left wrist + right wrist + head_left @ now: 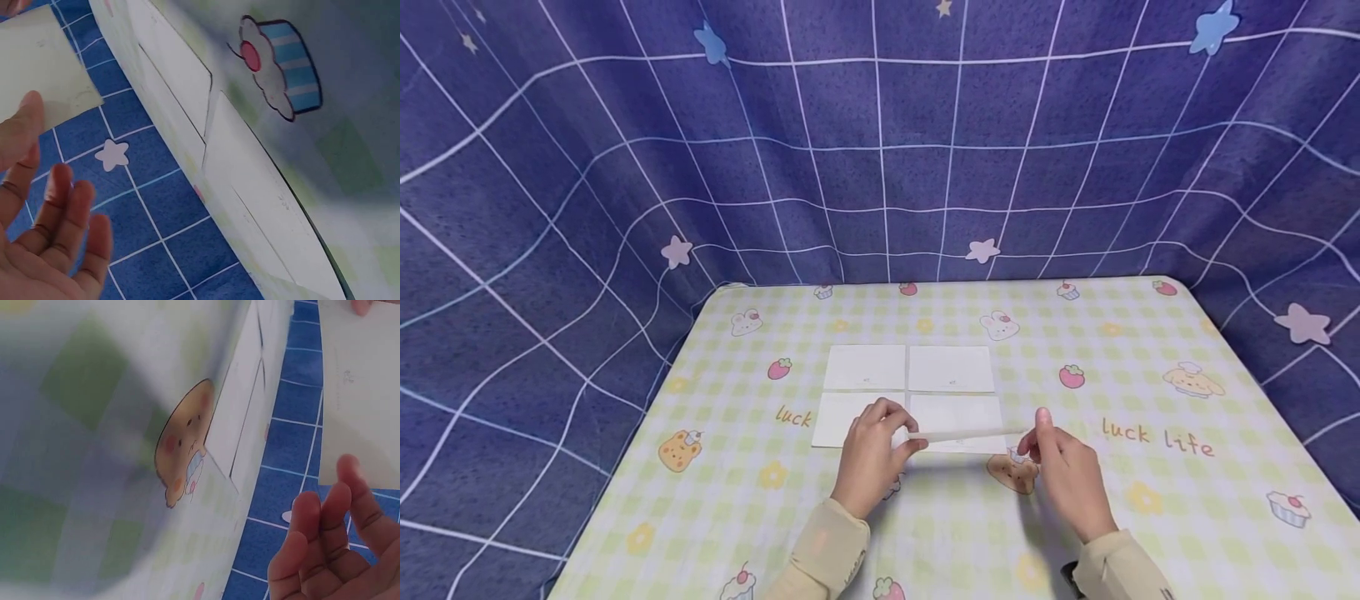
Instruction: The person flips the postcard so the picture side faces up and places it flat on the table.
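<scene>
Head view, fingers: the left hand (872,454) pinches one end of a white card (966,434) and the right hand (1063,467) holds the other end with its fingertips, so the card is seen edge-on, lifted a little above the table.
Left wrist view: the thumb (22,134) lies against the card's corner (44,69); the other fingers (69,219) are loosely bent and hold nothing.
Right wrist view: the fingers (331,544) are half curled just under the card (362,394); the thumb I cannot see.
Card position: above the near right card of the group, between both hands.
Cards on table: four white cards (910,392) lie flat in two rows of two, edges almost touching, on the checked tablecloth (1150,467).
Progress, as I judge: the block of four looks finished; the fifth card is in the air and not yet put down, and its place is not shown.
Around: printed strawberries, a bear (1011,475) and the words "luck life" on the cloth; a blue star curtain (880,142) behind.
In the way: nothing lies near the cards.
</scene>
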A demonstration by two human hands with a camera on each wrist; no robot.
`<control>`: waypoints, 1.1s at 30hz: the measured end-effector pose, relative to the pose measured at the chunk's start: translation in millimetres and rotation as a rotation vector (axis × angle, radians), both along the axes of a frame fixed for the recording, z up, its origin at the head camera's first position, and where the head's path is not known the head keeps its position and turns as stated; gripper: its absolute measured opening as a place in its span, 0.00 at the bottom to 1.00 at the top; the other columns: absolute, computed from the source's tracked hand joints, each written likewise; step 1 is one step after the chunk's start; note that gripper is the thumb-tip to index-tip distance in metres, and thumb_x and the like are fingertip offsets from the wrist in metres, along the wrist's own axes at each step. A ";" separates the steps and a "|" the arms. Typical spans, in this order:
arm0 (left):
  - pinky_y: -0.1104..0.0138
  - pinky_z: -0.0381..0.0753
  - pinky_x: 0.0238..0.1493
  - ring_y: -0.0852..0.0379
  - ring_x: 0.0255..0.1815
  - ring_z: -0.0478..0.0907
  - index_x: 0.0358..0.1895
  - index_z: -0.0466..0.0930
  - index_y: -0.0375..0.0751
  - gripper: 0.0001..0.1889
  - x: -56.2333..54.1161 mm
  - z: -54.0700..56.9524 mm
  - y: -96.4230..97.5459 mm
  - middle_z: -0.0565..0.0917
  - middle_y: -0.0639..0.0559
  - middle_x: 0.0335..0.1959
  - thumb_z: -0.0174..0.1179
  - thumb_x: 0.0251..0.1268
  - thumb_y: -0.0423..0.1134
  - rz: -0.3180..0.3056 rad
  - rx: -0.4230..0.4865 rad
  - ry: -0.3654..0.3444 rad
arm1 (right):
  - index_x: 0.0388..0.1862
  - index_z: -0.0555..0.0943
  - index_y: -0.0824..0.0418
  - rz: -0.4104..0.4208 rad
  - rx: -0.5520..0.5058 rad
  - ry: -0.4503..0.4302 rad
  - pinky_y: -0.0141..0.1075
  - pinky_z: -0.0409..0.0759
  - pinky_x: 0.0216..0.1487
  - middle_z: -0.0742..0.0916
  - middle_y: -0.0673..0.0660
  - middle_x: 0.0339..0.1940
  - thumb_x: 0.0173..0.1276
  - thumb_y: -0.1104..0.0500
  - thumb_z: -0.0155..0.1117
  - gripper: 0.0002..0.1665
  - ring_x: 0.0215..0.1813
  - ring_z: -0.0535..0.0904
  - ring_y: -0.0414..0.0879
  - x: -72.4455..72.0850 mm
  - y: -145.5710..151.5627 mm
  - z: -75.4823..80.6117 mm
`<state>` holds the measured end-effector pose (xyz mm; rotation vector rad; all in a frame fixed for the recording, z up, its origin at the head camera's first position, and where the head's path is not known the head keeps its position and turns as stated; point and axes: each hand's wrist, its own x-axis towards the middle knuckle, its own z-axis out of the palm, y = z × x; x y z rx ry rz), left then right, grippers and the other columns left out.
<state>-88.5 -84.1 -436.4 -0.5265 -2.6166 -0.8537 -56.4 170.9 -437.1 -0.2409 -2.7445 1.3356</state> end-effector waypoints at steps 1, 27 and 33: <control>0.55 0.79 0.49 0.52 0.44 0.80 0.31 0.84 0.49 0.11 0.2 -0.2 -0.4 0.81 0.55 0.41 0.78 0.50 0.42 -0.009 -0.005 0.021 | 0.32 0.84 0.58 0.001 -0.013 -0.016 0.41 0.71 0.43 0.84 0.56 0.32 0.84 0.37 0.28 0.42 0.36 0.77 0.47 -0.6 0.2 0.3; 0.58 0.75 0.41 0.53 0.44 0.79 0.30 0.80 0.49 0.19 -1.8 -6.5 -2.5 0.81 0.54 0.41 0.78 0.40 0.23 0.020 -0.039 0.111 | 0.38 0.87 0.57 0.009 -0.208 -0.195 0.37 0.67 0.37 0.87 0.49 0.34 0.75 0.37 0.59 0.26 0.40 0.73 0.46 -5.9 0.2 3.2; 0.60 0.75 0.40 0.54 0.44 0.79 0.30 0.80 0.50 0.18 -0.1 -8.5 -2.2 0.81 0.55 0.40 0.76 0.42 0.23 0.030 -0.031 0.094 | 0.38 0.88 0.56 -0.003 -0.213 -0.186 0.36 0.68 0.38 0.84 0.50 0.28 0.74 0.40 0.62 0.22 0.38 0.75 0.46 -6.1 -0.9 1.9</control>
